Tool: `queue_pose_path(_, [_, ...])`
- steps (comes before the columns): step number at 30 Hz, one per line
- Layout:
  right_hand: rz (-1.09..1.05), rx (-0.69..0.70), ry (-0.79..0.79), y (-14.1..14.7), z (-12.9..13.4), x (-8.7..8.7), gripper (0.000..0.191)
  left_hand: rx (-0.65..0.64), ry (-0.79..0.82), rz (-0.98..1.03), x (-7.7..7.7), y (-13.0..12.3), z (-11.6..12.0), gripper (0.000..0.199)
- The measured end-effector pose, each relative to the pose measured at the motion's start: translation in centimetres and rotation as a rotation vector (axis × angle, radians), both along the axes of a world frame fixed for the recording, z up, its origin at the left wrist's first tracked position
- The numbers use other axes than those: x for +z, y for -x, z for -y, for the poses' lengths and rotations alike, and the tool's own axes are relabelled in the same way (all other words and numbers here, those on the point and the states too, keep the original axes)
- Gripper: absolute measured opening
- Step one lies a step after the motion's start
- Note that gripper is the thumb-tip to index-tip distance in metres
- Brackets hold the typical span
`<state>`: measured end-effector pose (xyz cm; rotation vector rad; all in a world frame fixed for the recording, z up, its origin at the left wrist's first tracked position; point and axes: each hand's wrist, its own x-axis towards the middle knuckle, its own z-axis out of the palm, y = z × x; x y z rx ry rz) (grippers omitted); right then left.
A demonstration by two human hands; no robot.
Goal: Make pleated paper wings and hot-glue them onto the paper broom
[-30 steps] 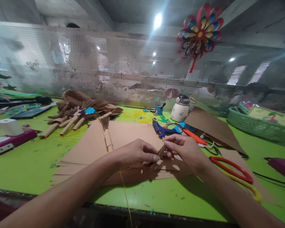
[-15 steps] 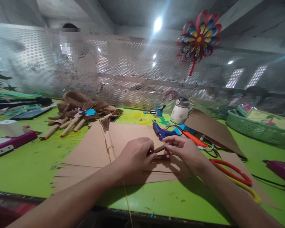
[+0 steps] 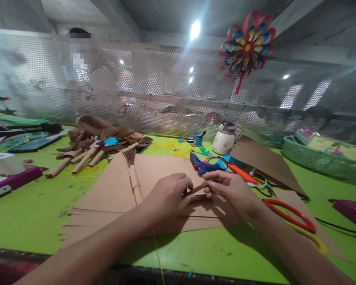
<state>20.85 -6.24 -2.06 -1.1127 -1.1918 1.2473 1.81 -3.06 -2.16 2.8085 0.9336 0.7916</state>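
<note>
1. Green tabletop (image 3: 23,221): extends beneath both hands. Its dark front edge runs on the near side of the hands; green surface with small scraps shows between that edge and the paper.
2. Grey perforated partition (image 3: 166,83): stands well beyond the hands, bounding the far side of the work area.
3. Stack of flat brown paper sheets (image 3: 106,194): lies under the hands. Its near-left edges fan out in staggered layers beyond the left forearm.
4. Green plastic basket (image 3: 302,159): well apart, to the far right of the right hand.
5. Left hand (image 3: 169,194): curled closed on the left end of the paper strip (item 9); part of the grip is hidden.
6. Right hand (image 3: 234,194): thumb and forefinger pinched on the strip's right end. The hands are near each other, not touching.
7. Blue glue gun (image 3: 203,165): just beyond the right fingertips, limiting room on that side.
8. Rolled brown paper tube with fringed end (image 3: 134,178): on the sheets, beyond the left wrist, fringe pointing away.
9. Narrow brown paper strip (image 3: 198,187): spans the gap between the hands, above the sheets, tilted upward toward the right.
</note>
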Motion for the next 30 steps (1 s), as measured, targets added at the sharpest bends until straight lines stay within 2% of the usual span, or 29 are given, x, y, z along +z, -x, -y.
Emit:
queue_pose_path(4, [0.009, -0.069, -0.032, -0.4, -0.3, -0.3, 0.023, 0.011, 0.113, -0.044, 0.5, 0.1, -0.4, 0.022])
queue_pose_path(9, [-0.034, -0.090, -0.041, -0.8, -0.8, -0.6, 0.023, 0.066, 0.178, -0.052, 0.5, 0.1, -1.1, 0.032])
queue_pose_path(14, [-0.002, -0.098, -0.053, -0.7, -0.7, -0.4, 0.023, 0.075, 0.243, 0.035, 0.4, 0.1, -1.6, 0.020])
queue_pose_path(17, [0.134, -0.134, -0.060, -0.6, -0.7, -0.2, 0.022, 0.078, 0.359, 0.071, 0.4, 0.2, -1.8, 0.022])
queue_pose_path(21, [0.468, -0.342, -0.128, -1.1, -1.1, -0.5, 0.021, 0.084, 0.590, 0.071, 0.6, 0.4, -2.1, 0.031])
queue_pose_path(23, [0.536, -0.422, -0.171, -1.7, -1.4, -0.7, 0.023, 0.085, 0.647, 0.058, 0.7, 0.6, -2.4, 0.030])
queue_pose_path(27, [0.570, -0.438, -0.233, -2.6, -1.9, -0.9, 0.026, 0.095, 0.712, 0.080, 0.3, 0.8, -3.4, 0.032])
queue_pose_path(30, [0.629, -0.420, -0.245, -2.6, -1.8, -0.9, 0.026, 0.089, 0.688, 0.077, -0.1, 1.0, -4.0, 0.031])
